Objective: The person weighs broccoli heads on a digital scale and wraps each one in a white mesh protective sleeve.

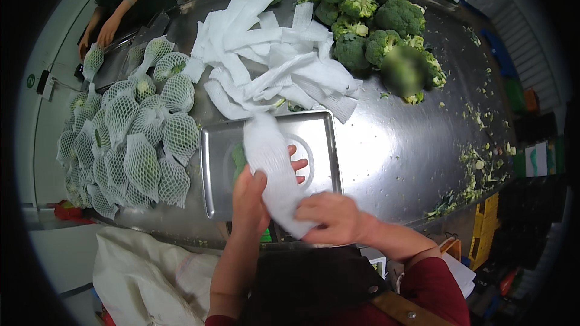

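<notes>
Black apron cloth [302,284] lies nearest the camera, below the fingers, with a red garment sleeve [435,290] and a brown strap [402,311] to its right. Just ahead, both hands are on one white foam net [272,157], which slants above a shallow steel tray [205,175]. The left hand [249,196] is partly closed around the net: its thumb presses the upper face, and its other fingers stick out, spread apart, past the net's right side. The right hand [326,217] has its fingers curled tightly on the net's near end. Beside the left thumb, a green broccoli piece [238,160] shows from behind the net; whether the left fingers hold it cannot be told.

Beyond the fingertips, loose foam nets [284,60] lie piled on the metal table [386,151]. Left of the left fingers sit broccoli heads in foam nets [142,163]; farther off, a co-worker's hand [107,31] is near one. Bare broccoli heads [399,18] are heaped beyond the right fingers, one blurred. Far left of the fingers is a small round green wall sign [31,81]; far right, a white-and-green sheet [536,160]. Any writing on them is too small to read.
</notes>
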### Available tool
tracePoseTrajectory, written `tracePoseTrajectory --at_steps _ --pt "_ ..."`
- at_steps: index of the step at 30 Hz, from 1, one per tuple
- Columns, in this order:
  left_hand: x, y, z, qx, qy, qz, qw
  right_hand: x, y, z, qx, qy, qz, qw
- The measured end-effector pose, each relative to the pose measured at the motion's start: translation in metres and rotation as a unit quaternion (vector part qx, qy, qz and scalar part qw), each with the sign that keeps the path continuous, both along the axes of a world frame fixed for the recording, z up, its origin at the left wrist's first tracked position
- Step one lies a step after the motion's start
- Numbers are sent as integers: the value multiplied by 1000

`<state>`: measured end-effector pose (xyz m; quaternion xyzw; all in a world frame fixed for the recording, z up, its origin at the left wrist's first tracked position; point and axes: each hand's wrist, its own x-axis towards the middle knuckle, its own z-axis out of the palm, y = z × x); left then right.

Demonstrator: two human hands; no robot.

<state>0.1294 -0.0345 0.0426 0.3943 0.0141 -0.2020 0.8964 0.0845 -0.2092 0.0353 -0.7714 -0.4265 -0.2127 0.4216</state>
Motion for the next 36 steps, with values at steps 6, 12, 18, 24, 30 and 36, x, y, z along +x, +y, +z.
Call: tracePoseTrajectory --at_steps 6,12,18,24,30,36 --pt "-27 5 -17 198 -17 -23 980 -16 -11 9 123 237 -60 962" --pt "-66 -10 -19 204 -34 -103 973 10 -17 0 182 418 -169 874" --pt "-74 -13 -54 11 26 -93 995 -20 -11 -20 554 545 -135 615" --pt "-95 -43 -68 62 -92 7 994 -57 31 -43 250 302 -306 868" --pt "-111 -27 -64 107 -132 113 979 -53 17 -28 584 536 -227 566" --pt "-75 23 -46 -35 98 174 979 -68 31 -86 434 768 59 468"
